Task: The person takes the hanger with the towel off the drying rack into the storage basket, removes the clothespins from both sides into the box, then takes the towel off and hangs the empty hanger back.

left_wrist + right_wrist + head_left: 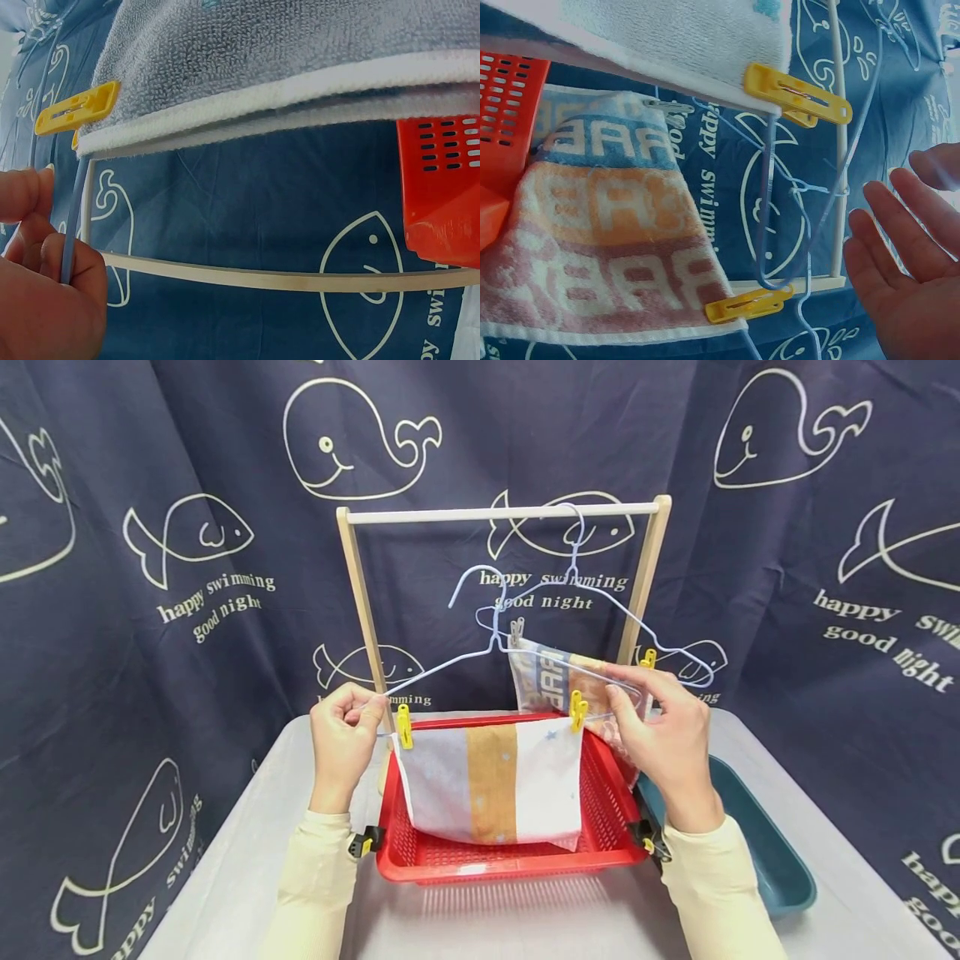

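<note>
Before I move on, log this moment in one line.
left hand: pinching front hanger; right hand: open, near front hanger; front hanger: hook off rail, front towel clipped on; rear hanger: hooked on rail

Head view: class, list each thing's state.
Left hand: pinching front hanger
Right hand: fingers extended
Front hanger: off the rail
Rear hanger: hooked on rail
Front towel: clipped, hanging
Rear towel: clipped, hanging
Yellow clips: clamped shut
Rack: standing upright
Red basket: upright
Teal tub: upright
</note>
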Available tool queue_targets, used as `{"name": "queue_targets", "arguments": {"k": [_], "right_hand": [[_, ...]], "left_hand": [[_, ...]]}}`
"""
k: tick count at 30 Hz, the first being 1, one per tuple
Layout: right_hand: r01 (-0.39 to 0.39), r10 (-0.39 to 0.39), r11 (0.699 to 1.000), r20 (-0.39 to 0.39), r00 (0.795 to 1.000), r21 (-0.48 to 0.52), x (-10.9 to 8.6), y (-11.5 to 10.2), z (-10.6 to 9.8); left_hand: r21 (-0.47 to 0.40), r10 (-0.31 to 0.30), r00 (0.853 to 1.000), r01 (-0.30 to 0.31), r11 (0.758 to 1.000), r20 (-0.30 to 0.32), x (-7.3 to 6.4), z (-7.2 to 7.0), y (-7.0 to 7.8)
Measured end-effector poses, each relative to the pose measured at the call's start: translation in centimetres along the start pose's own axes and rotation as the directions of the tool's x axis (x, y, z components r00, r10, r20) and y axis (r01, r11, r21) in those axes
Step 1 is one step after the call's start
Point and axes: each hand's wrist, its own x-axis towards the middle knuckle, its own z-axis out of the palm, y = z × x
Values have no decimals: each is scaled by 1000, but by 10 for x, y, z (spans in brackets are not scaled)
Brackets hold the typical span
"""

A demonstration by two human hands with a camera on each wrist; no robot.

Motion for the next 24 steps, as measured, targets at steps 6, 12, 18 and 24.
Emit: {"name": "queue_targets", "arguments": {"k": [6,12,18,24], "right_hand": [[66,-67,998,41,997,17,-1,-3,0],[88,-80,995,145,986,-53,-1,-2,4],[120,-97,988,221,970,-95,-2,2,9],[120,-86,987,292,953,-104,-2,4,13]], "left_hand": [[7,-3,1000,3,1000,-14,0,0,1],[17,6,1000,-6,1000,-22,1,1,0],[25,-9,999,10,1000,-31,2,2,-23],[17,1,1000,-1,1000,-26,4,1,-36]]}}
